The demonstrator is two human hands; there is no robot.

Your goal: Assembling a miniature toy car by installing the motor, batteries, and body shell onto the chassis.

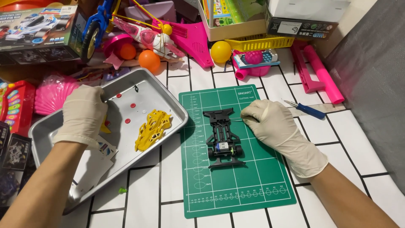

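- Black plastic toy car chassis (222,138): lies on the green gridded cutting mat (253,185), long axis running away from the viewer.
- Right hand (274,124), gloved: fingers pinch a thin screwdriver (237,120) beside the chassis.
- Left hand (82,114), gloved: fingers curled inside the metal tray (168,99); any hold cannot be told.
- Yellow lattice car body (152,128): in the tray.
- White tiled bench (143,190).

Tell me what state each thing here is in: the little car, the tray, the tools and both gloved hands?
Black car chassis: bare, body off, lying on the green cutting mat.
Yellow car body: detached, lying in the metal tray.
Blue screwdriver: lying unused on the table.
Left hand: gloved, reaching into the tray.
Right hand: gloved, pinching a thin rod at the chassis.
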